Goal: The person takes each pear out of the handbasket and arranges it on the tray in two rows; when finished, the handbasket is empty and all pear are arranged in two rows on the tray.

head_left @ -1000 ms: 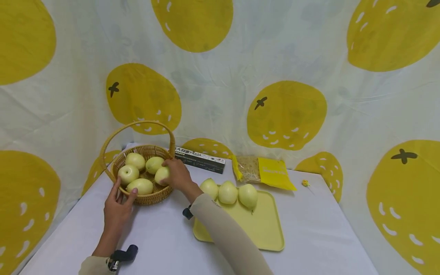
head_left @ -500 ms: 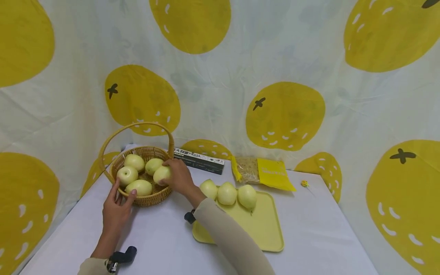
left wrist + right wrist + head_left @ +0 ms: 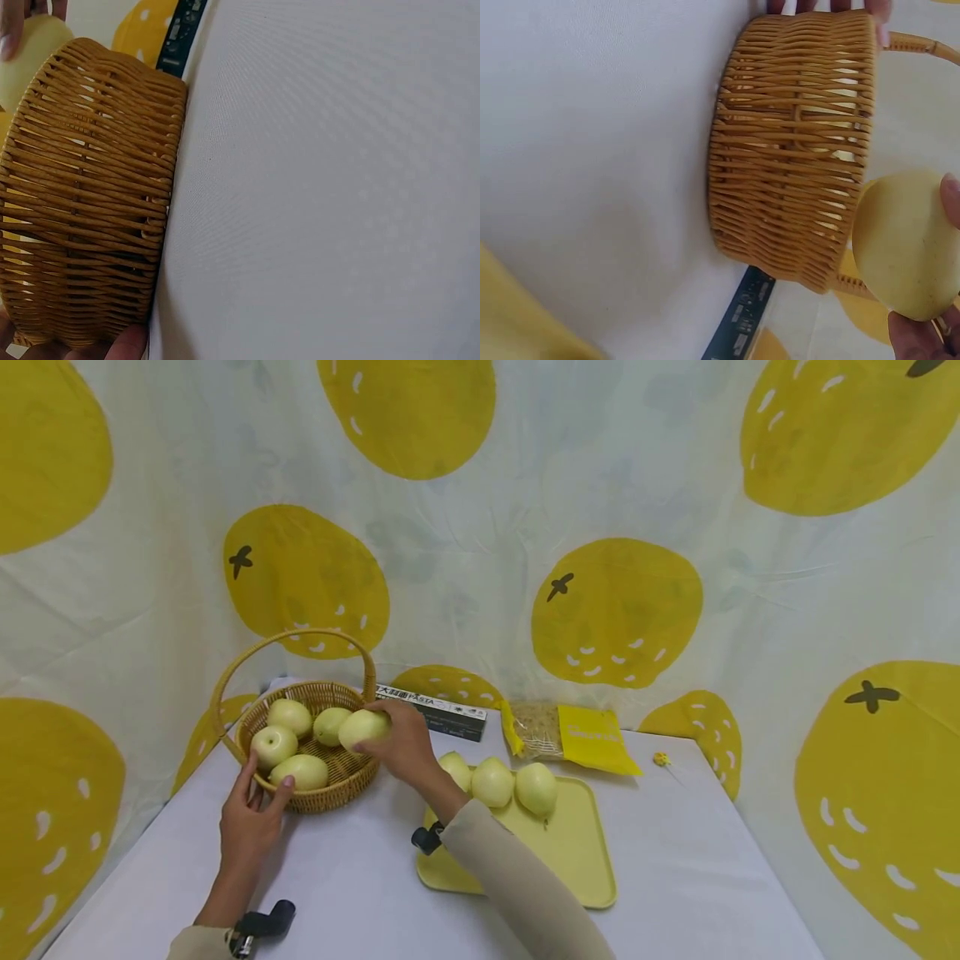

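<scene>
My right hand (image 3: 408, 745) grips a pale yellow-green pear (image 3: 363, 730) at the right rim of the wicker basket (image 3: 330, 798). In the right wrist view, fingertips and thumb pinch the pear (image 3: 907, 244) just above the rim. My left hand (image 3: 251, 822) holds the basket's near left side, thumb by the rim; in the left wrist view its fingers (image 3: 126, 343) lie against the weave (image 3: 90, 187). Several more pears (image 3: 300, 772) lie inside the basket. To the right, a row of 3 pears (image 3: 492, 782) sits along the back of a yellow tray (image 3: 566, 852).
A dark pasta box (image 3: 457, 723) lies behind the basket. Right of it is a yellow bag (image 3: 596, 739) with a see-through part. A small yellow flower-like item (image 3: 661, 759) lies on the white table (image 3: 690, 860). The basket's tall handle (image 3: 300, 633) arches overhead.
My right hand has lifted the pear from inside the basket up to its right rim, moving slightly right. My left hand has kept its hold on the basket.
</scene>
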`<action>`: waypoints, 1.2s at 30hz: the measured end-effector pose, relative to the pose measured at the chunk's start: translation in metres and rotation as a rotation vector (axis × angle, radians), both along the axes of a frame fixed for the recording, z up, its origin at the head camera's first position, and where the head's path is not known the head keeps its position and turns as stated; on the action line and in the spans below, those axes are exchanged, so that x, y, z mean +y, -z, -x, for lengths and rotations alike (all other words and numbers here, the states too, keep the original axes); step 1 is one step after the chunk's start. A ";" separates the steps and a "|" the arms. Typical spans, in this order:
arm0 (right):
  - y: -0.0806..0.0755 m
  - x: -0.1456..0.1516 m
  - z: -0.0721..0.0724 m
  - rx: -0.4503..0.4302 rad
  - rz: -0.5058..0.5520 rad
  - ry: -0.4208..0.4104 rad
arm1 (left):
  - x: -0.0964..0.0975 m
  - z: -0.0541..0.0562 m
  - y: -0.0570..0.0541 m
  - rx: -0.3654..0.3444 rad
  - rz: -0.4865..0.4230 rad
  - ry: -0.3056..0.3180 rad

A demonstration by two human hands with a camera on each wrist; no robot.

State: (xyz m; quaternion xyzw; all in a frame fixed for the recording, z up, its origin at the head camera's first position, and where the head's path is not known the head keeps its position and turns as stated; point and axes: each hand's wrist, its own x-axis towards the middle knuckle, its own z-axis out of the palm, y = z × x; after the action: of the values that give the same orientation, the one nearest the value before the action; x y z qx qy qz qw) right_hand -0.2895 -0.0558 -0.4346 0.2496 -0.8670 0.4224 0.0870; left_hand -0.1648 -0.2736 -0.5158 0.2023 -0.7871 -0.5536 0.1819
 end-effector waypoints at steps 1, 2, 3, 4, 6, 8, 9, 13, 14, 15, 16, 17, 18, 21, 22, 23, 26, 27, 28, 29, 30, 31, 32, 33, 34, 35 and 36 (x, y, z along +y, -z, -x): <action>-0.001 0.003 -0.001 -0.001 0.017 0.004 | 0.000 0.000 0.000 -0.004 -0.001 -0.001; -0.001 0.006 -0.001 -0.003 0.036 0.007 | 0.000 0.000 0.000 -0.010 0.001 -0.003; -0.002 0.009 -0.001 -0.002 0.053 0.011 | 0.000 0.001 0.000 -0.013 -0.001 -0.004; -0.002 0.013 -0.002 0.000 0.068 0.015 | 0.000 0.001 0.000 -0.017 -0.002 -0.004; -0.003 0.019 -0.003 0.007 0.098 0.015 | 0.000 0.001 0.000 -0.020 -0.004 -0.007; -0.004 0.026 -0.004 0.013 0.120 0.019 | 0.000 0.000 0.001 -0.022 -0.003 -0.009; -0.004 0.030 -0.005 0.014 0.133 0.020 | 0.000 0.000 0.001 -0.021 -0.003 -0.010; -0.009 0.045 -0.010 0.004 0.176 0.028 | 0.001 -0.001 0.000 -0.018 0.001 -0.015; -0.009 0.049 -0.011 0.002 0.185 0.029 | 0.001 -0.001 0.000 -0.017 0.000 -0.015; -0.010 0.053 -0.011 0.003 0.193 0.029 | 0.001 -0.001 0.000 -0.016 0.000 -0.014; -0.011 0.057 -0.012 0.004 0.198 0.033 | 0.001 -0.001 0.000 -0.014 0.000 -0.013; -0.011 0.061 -0.012 0.008 0.204 0.035 | 0.001 -0.001 0.000 -0.015 0.001 -0.011; -0.012 0.065 -0.013 0.009 0.206 0.037 | 0.001 0.000 -0.001 -0.014 0.000 -0.009; -0.013 0.077 -0.014 0.009 0.219 0.058 | 0.002 -0.001 -0.002 -0.014 -0.001 -0.010; -0.014 0.081 -0.015 0.010 0.219 0.068 | 0.002 -0.001 -0.002 -0.015 -0.001 -0.009; -0.015 0.085 -0.015 0.011 0.221 0.073 | 0.002 -0.001 -0.002 -0.016 -0.002 -0.007; -0.016 0.097 -0.017 0.020 0.227 0.097 | 0.002 -0.001 -0.002 -0.017 0.000 -0.007; -0.016 0.101 -0.017 0.024 0.233 0.102 | 0.002 -0.001 -0.002 -0.017 0.002 -0.006; -0.016 0.105 -0.018 0.027 0.242 0.107 | 0.002 -0.001 -0.003 -0.017 0.002 -0.005; -0.016 0.109 -0.019 0.027 0.252 0.112 | 0.002 0.000 -0.002 -0.016 0.000 -0.004; -0.015 0.113 -0.019 0.029 0.261 0.121 | 0.002 0.000 -0.002 -0.016 0.000 -0.005; -0.015 0.117 -0.020 0.032 0.274 0.125 | 0.001 -0.001 -0.002 -0.017 -0.002 -0.006; -0.015 0.121 -0.020 0.030 0.280 0.134 | 0.001 0.000 -0.002 -0.017 -0.002 -0.006; -0.014 0.125 -0.021 0.030 0.284 0.142 | 0.001 0.000 -0.002 -0.018 -0.003 -0.005; -0.014 0.129 -0.021 0.025 0.283 0.154 | 0.001 0.000 -0.002 -0.019 -0.004 -0.004; -0.014 0.133 -0.022 0.023 0.281 0.165 | 0.000 0.000 -0.001 -0.021 -0.004 -0.002; -0.014 0.137 -0.022 0.022 0.280 0.179 | 0.000 0.000 -0.001 -0.022 -0.003 -0.001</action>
State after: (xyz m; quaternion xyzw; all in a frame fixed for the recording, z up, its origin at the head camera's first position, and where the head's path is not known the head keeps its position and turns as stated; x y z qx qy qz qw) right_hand -0.2673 0.0813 -0.4208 0.1616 -0.8175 0.5268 0.1679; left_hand -0.1644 -0.2733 -0.5145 0.2093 -0.7880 -0.5525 0.1733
